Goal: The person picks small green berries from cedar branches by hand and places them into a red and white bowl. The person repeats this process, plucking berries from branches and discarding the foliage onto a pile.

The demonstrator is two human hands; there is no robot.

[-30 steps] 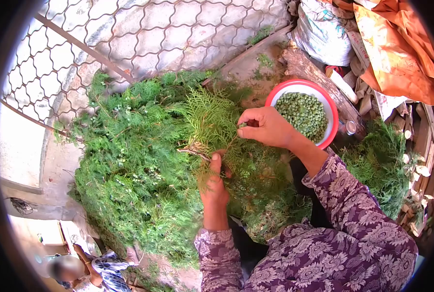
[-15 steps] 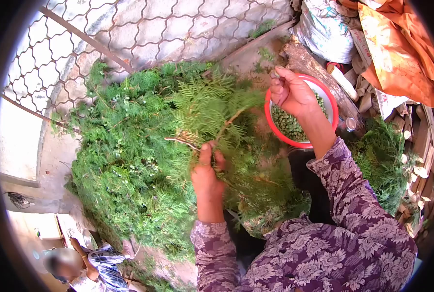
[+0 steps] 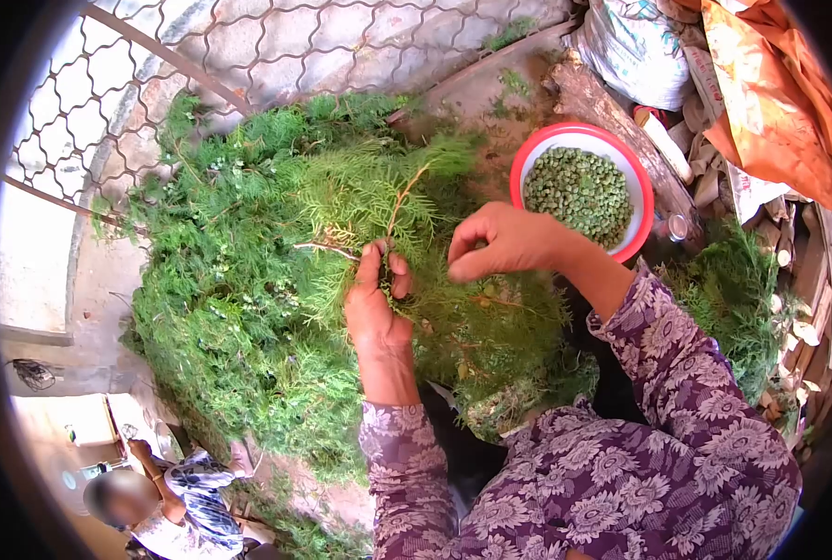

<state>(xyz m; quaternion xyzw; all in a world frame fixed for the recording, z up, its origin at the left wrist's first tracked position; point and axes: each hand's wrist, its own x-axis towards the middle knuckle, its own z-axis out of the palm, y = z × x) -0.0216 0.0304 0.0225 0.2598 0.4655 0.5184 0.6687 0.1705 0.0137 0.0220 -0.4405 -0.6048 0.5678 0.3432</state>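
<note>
My left hand [image 3: 380, 303] is closed around the stem of a leafy evergreen branch [image 3: 403, 198], whose flat green sprays fan out above and beside it. To the right of that branch, my right hand [image 3: 504, 245] has its fingers curled towards the thumb; anything in them is too small or hidden to make out. Beyond my right wrist stands a red-rimmed white bowl [image 3: 518, 173], partly filled with small round green cones [image 3: 579, 191]. A large heap of cut evergreen branches [image 3: 238, 280] spreads to the left of and under my left hand.
Wire mesh [image 3: 294, 56] runs along the top. A log [image 3: 612, 112], a white sack [image 3: 630, 56], orange sheeting [image 3: 761, 84] and split wood [image 3: 826, 280] line the right. More greenery [image 3: 728, 299] lies there. Another person [image 3: 196, 495] sits at lower left.
My right hand has come away from over the bowl, down and left towards the branch, uncovering the cones. My left hand and its branch have shifted slightly left and up.
</note>
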